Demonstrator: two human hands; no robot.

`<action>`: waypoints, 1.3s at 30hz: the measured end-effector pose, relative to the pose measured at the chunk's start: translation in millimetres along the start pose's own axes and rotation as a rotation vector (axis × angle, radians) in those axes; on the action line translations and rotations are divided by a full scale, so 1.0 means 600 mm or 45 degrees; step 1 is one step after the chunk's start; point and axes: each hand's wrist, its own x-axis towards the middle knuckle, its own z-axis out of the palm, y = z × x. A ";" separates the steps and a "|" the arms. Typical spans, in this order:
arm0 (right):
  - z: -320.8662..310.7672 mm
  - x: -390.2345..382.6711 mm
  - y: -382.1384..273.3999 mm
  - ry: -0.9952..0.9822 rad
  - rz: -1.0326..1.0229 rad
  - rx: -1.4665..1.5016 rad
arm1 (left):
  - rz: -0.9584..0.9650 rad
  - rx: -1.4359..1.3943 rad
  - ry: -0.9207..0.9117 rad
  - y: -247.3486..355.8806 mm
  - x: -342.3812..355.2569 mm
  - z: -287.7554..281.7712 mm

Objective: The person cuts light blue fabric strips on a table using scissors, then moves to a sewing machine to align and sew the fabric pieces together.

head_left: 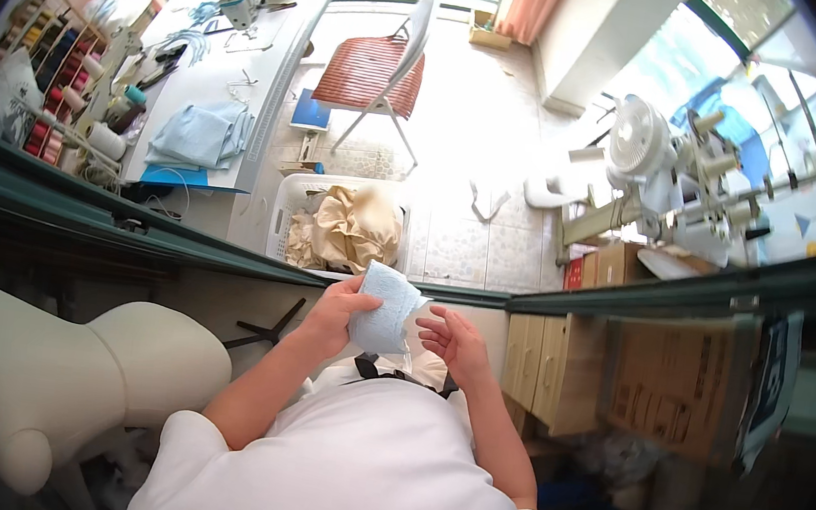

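Note:
A small piece of light blue cloth (385, 315), seemingly folded or layered, is gripped in my left hand (331, 313) in front of my body. The thumb lies across its near-left face, and the fingers behind it are hidden. Just to the right of the cloth, my right hand (458, 347) is raised with its fingers apart and holds nothing. A narrow gap separates its fingertips from the cloth's right edge.
Ahead, a white basket (278, 230) holds crumpled beige fabric (356, 224). A sewing table (231, 84) with blue cloth stands left; a folding chair (374, 70) is beyond. Near me are a dress form (74, 358), wooden drawers (546, 367) and a cardboard box (680, 382).

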 end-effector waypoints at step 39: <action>0.108 1.173 -0.706 -1.199 -1.199 -3.836 | 1.370 -0.922 1.125 0.431 0.420 -0.109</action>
